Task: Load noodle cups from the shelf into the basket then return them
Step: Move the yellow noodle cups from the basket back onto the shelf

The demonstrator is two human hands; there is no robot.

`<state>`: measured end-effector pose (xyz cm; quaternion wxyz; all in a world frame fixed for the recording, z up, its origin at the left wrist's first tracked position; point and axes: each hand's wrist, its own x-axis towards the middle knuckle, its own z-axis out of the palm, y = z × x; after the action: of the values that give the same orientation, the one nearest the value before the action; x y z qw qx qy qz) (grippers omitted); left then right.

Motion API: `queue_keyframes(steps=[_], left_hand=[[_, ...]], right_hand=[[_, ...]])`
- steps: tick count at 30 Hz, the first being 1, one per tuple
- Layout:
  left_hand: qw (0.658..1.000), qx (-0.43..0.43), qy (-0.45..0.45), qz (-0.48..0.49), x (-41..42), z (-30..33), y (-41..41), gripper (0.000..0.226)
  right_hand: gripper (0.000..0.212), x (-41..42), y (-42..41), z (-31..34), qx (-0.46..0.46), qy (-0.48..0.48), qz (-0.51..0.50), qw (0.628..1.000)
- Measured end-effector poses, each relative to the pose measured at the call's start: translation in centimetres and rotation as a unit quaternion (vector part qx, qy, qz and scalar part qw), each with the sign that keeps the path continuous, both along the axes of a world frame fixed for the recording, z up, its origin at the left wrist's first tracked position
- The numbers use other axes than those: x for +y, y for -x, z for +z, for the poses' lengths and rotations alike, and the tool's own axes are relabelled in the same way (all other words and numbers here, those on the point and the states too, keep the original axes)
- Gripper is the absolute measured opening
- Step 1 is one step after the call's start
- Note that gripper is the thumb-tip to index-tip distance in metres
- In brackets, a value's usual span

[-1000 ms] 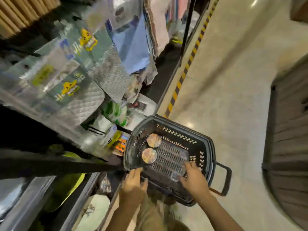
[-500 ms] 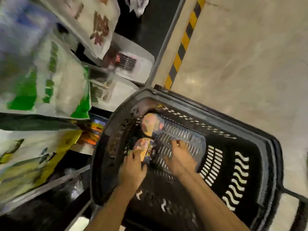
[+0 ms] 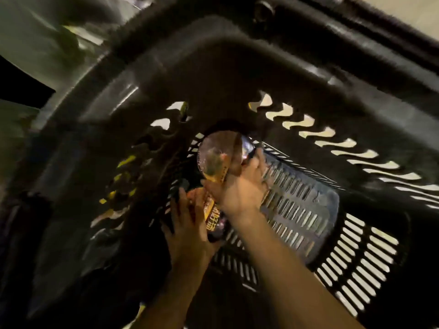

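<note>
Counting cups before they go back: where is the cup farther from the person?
In the head view, the farther cup sits in the basket's far corner, gripped by the right hand, just beyond the nearer cup.

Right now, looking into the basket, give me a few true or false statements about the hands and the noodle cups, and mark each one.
1. Both hands are inside the black basket. True.
2. The right hand grips the farther noodle cup. True.
3. The left hand hangs idle outside the basket. False: it holds the nearer noodle cup inside it.
4. Four cups are visible. False: only two show.
5. The basket walls are solid. False: they have slotted openings.
</note>
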<state>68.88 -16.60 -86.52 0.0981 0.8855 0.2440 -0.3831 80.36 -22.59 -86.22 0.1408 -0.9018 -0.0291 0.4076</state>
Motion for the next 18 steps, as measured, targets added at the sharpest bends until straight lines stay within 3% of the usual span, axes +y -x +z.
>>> queue_keyframes(steps=[4, 12, 14, 18], left_hand=[[0.999, -0.035, 0.006, -0.023, 0.7, -1.0, 0.8, 0.131], [0.997, -0.072, 0.023, -0.011, 2.4, 1.3, 1.1, 0.113], [0.996, -0.077, 0.035, 0.018, 2.3, 2.3, 0.7, 0.106], [0.994, -0.005, 0.098, 0.037, 1.5, 2.3, -1.3, 0.090]], right_hand=[[0.106, 1.3, 0.5, -1.1, -0.011, 0.020, -0.017, 1.000], [0.105, -3.6, 1.3, 0.7, -0.011, -0.035, -0.069, 0.997], [0.104, -6.3, 1.8, 1.9, 0.010, -0.004, -0.078, 0.997], [0.102, -11.1, 3.1, 3.0, 0.073, 0.073, -0.068, 0.992]])
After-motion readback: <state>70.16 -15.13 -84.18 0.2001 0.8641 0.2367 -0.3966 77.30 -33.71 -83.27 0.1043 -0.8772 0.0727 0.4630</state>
